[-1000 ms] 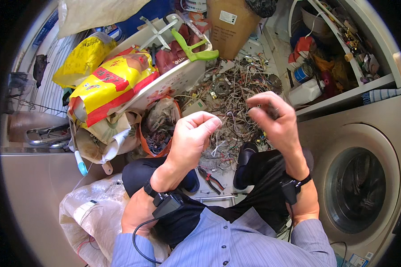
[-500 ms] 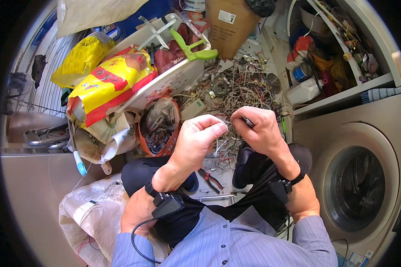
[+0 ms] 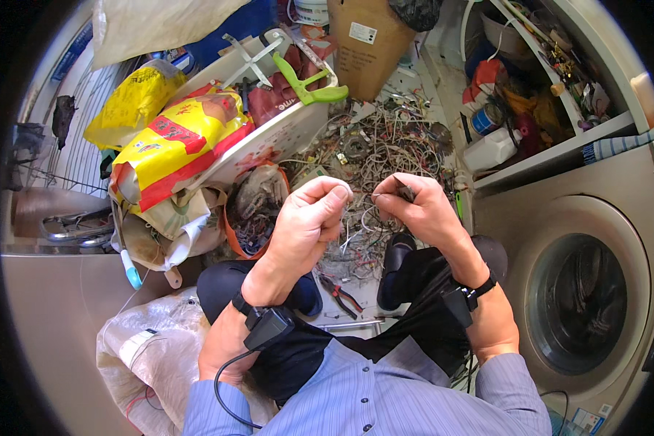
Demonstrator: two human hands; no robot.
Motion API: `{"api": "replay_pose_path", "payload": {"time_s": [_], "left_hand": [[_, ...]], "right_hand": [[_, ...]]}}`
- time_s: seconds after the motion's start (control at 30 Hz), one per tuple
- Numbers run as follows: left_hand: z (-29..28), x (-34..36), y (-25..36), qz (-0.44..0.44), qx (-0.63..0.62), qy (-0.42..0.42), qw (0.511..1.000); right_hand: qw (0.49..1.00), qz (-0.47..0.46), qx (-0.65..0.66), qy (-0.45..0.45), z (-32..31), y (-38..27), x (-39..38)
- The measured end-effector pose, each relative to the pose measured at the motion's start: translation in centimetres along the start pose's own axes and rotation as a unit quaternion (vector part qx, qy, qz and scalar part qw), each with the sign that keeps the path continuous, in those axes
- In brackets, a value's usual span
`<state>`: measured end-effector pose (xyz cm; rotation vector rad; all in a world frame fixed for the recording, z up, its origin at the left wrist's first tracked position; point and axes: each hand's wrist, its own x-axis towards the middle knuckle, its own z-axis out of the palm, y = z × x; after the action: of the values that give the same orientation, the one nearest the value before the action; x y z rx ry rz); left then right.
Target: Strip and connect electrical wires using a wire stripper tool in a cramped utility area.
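Observation:
My left hand (image 3: 309, 229) is raised over the floor, thumb pinched to forefinger on a thin pale wire. My right hand (image 3: 425, 214), a short gap to its right, is also closed, with a wire end at its fingertips and a small dark object (image 3: 405, 193) partly hidden inside the fingers; I cannot tell what that object is. Beneath and beyond both hands spreads a tangled heap of wires and scrap (image 3: 385, 138). Red-and-black pliers (image 3: 341, 296) lie on the floor between my feet.
A white tub (image 3: 251, 149) loaded with yellow bags (image 3: 182, 138) and an orange-rimmed bag of scrap (image 3: 251, 218) are at left. A cardboard box (image 3: 363, 65) stands at back. A cluttered shelf (image 3: 523, 156) and washing machine (image 3: 501, 218) border the right; a pale sack (image 3: 131, 363) lies lower left.
My right hand came down and inward, its fingers closing tighter near the left hand's fingertips. Since half a second ago my left hand has shifted up and leftward, widening the gap.

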<state>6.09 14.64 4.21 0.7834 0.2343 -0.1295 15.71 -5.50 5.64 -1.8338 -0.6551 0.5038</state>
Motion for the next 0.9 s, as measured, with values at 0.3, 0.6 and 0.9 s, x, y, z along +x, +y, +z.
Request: {"api": "replay_pose_path", "payload": {"time_s": [0.3,0.6,0.9], "left_hand": [[0.4,0.5,0.4,0.013,-0.020,-0.006,1.000],[0.1,1.2,-0.2,0.036,-0.048,0.022,0.998],[-0.9,0.9,2.4,0.091,-0.062,0.018,0.994]], "right_hand": [[0.995,-0.084,-0.061,-0.009,1.2,0.1,-0.4],[0.995,-0.030,-0.093,-0.006,1.3,0.3,-0.3],[0.996,0.025,-0.083,0.010,0.5,1.0,-0.6]]}}
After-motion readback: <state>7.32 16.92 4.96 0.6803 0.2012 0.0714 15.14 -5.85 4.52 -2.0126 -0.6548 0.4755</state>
